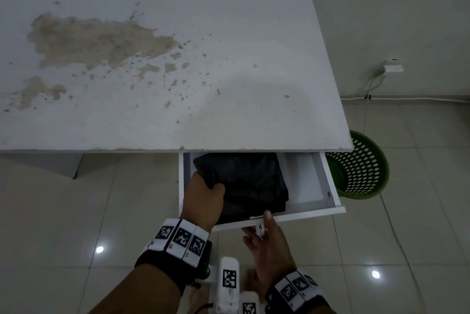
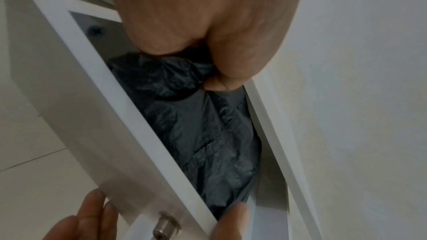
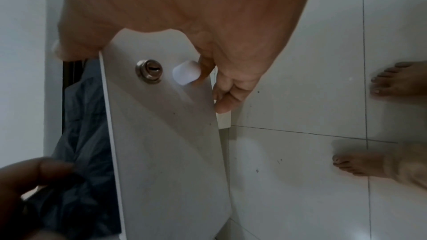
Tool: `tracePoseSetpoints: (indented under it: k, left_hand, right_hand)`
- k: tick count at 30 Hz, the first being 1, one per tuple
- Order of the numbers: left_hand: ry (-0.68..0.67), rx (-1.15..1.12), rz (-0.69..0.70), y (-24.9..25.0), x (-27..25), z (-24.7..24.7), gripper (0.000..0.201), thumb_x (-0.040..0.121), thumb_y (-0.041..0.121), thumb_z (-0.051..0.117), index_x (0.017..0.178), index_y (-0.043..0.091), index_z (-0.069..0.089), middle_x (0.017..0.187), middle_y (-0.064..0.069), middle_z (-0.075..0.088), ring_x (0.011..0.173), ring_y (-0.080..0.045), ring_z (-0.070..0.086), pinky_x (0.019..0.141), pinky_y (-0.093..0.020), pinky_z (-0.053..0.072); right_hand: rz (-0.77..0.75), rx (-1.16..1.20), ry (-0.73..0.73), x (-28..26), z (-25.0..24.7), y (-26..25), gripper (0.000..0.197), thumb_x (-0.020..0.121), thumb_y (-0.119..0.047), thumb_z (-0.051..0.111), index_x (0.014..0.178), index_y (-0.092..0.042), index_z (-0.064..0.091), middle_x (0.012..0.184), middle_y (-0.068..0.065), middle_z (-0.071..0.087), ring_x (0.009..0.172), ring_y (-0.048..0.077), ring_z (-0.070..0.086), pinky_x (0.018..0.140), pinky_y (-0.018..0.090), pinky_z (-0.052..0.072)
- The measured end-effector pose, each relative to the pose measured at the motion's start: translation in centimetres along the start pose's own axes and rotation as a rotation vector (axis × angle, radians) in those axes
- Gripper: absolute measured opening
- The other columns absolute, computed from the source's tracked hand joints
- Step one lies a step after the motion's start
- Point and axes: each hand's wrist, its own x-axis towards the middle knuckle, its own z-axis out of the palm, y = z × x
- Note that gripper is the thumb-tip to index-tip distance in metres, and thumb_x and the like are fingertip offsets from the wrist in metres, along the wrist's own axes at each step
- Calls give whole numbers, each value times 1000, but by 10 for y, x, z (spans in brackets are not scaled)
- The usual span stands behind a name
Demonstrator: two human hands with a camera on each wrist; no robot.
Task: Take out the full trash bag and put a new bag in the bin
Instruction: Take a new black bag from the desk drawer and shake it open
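Observation:
A folded black trash bag (image 1: 251, 181) lies in the open white drawer (image 1: 328, 186) under the desk's front right. My left hand (image 1: 208, 188) reaches into the drawer and grips a bunch of the bag (image 2: 208, 143) near its left end; in the left wrist view the fingers (image 2: 221, 79) pinch the crumpled plastic. My right hand (image 1: 264, 232) holds the drawer front (image 3: 166, 152), thumb over its top edge and fingers curled under it beside the white knob (image 3: 186, 75). The green perforated bin (image 1: 363, 169) stands on the floor to the drawer's right, its green inside showing.
The white desk (image 1: 178, 59) with worn brown patches fills the upper view. A metal lock (image 3: 149, 71) sits in the drawer front. A wall socket (image 1: 393, 68) with a cable is behind the bin. My bare feet (image 3: 369, 165) stand on glossy tiles.

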Motion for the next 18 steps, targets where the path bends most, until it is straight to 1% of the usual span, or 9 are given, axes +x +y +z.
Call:
tracePoseSetpoints:
  k: [1, 3, 6, 9, 11, 13, 15, 16, 18]
  left_hand:
    - [21, -5, 4, 1, -6, -3, 7, 91, 9, 53, 95, 9, 59, 89, -8, 67, 81, -20, 65, 66, -25, 54]
    - [61, -42, 23, 3, -19, -10, 14, 90, 6, 51, 100, 9, 60, 95, -11, 68, 88, -25, 66, 78, -37, 57]
    - [131, -88, 44, 1, -41, -26, 14, 90, 3, 49, 94, 10, 60, 91, -11, 66, 86, -26, 65, 79, -39, 54]
    - [219, -114, 45, -10, -64, -48, 16, 88, 3, 51, 92, 14, 61, 87, -11, 66, 84, -30, 64, 72, -38, 51]
    - [272, -155, 1, -23, -76, -64, 17, 88, 4, 52, 94, 16, 62, 88, -13, 67, 86, -36, 65, 73, -41, 52]
    - [296, -192, -67, -37, -87, -76, 22, 89, 4, 53, 97, 20, 64, 92, -13, 69, 90, -36, 66, 82, -49, 55]
    - [277, -199, -112, -48, -96, -85, 26, 90, 3, 52, 100, 22, 66, 95, -9, 71, 93, -32, 67, 88, -52, 56]
    - [259, -194, -121, -51, -100, -88, 27, 90, 3, 52, 101, 22, 67, 96, -7, 71, 94, -31, 68, 89, -52, 57]
    - [216, -194, -113, -53, -104, -94, 30, 90, 2, 52, 103, 23, 68, 97, -6, 72, 94, -29, 69, 89, -52, 57]
  right_hand:
    - [-11, 3, 8, 0, -1, 0, 64, 68, -45, 70, 122, -17, 50, 125, 7, 56, 119, 35, 59, 102, 47, 45]
    - [-28, -7, 23, 0, -5, 1, 75, 66, -44, 74, 131, -15, 48, 115, 5, 61, 115, 34, 62, 99, 46, 47]
    - [-33, -27, 13, 0, -6, 2, 82, 70, -42, 80, 140, -19, 45, 121, 8, 65, 112, 30, 66, 91, 41, 49]
    - [-30, -53, 12, -1, -1, 1, 55, 84, -39, 68, 133, -17, 56, 131, 14, 64, 115, 32, 64, 86, 37, 48]
    - [-17, -19, 12, -5, 1, -2, 46, 89, -31, 63, 130, -13, 58, 133, 17, 62, 116, 34, 62, 85, 36, 49]
    - [8, 27, -14, -8, 2, 0, 49, 84, -31, 69, 127, -10, 59, 132, 20, 61, 110, 34, 64, 86, 39, 52]
    - [82, 25, -30, -12, 5, 5, 72, 64, -42, 83, 124, -10, 61, 120, 16, 62, 107, 34, 64, 93, 43, 51]
    - [121, 18, -43, -14, 9, 6, 73, 56, -47, 86, 117, -14, 62, 114, 13, 58, 105, 34, 62, 96, 45, 48]
    - [154, 50, -97, -18, 19, 6, 56, 57, -51, 87, 97, -20, 63, 113, 9, 53, 102, 33, 58, 96, 45, 42]
